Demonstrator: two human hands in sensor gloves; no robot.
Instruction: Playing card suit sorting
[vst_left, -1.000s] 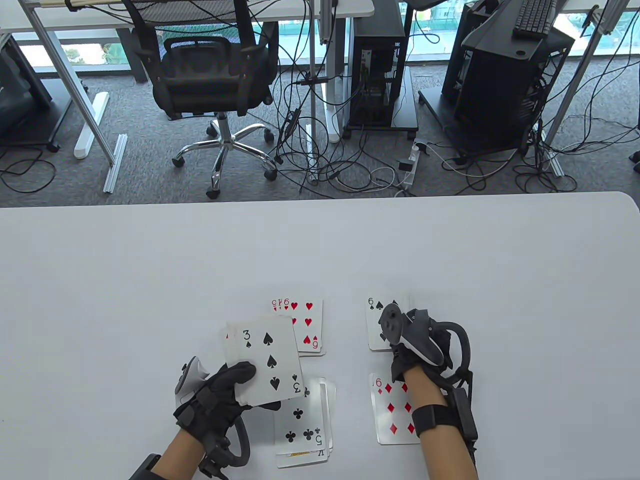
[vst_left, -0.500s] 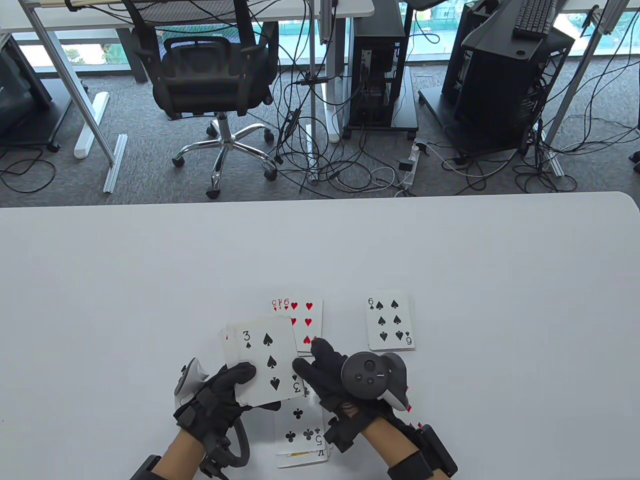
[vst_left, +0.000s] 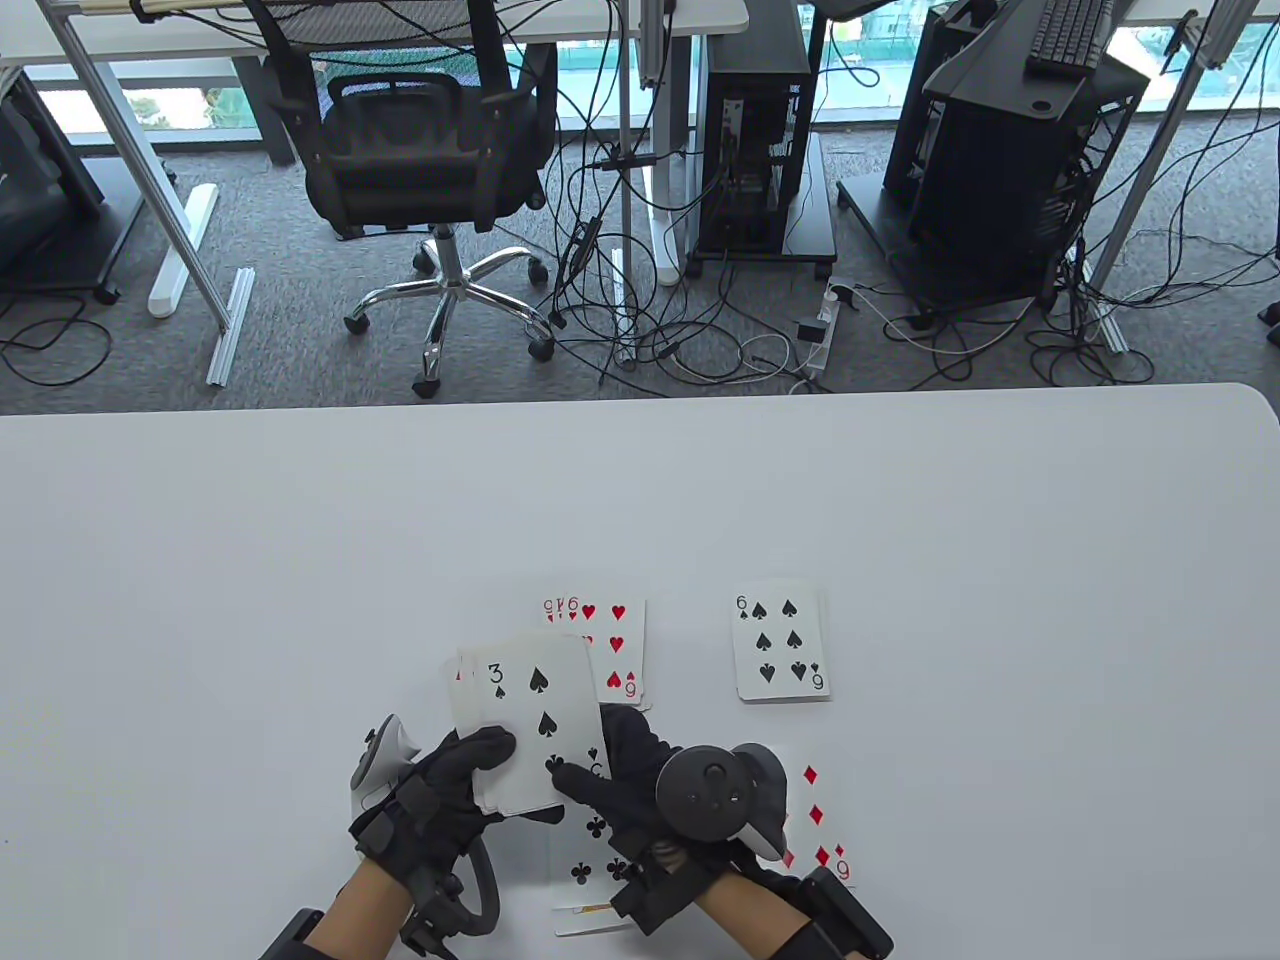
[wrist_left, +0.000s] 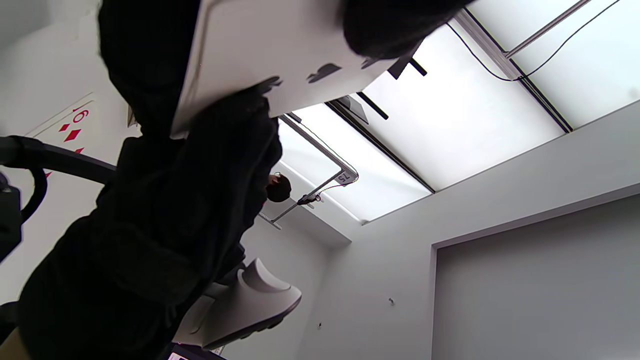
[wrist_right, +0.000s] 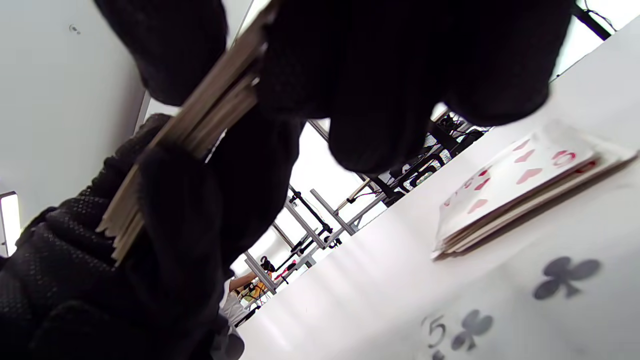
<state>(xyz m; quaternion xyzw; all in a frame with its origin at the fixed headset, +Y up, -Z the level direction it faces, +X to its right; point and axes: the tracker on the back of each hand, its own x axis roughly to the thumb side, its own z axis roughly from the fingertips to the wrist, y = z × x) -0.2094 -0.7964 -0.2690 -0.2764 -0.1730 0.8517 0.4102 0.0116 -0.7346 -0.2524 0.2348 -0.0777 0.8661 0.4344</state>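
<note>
Overhead, both hands (vst_left: 440, 790) (vst_left: 640, 800) pinch the three-topped deck (vst_left: 530, 720); right wrist view shows its stacked edges.

An office or computer lab: beyond the far edge of the white table (vst_left: 640, 480) lies grey carpet with a black mesh office chair (vst_left: 420, 150), two black computer towers (vst_left: 752, 140) on stands, tangled cables (vst_left: 660, 330), a power strip (vst_left: 825, 325) and floor-level windows.
</note>
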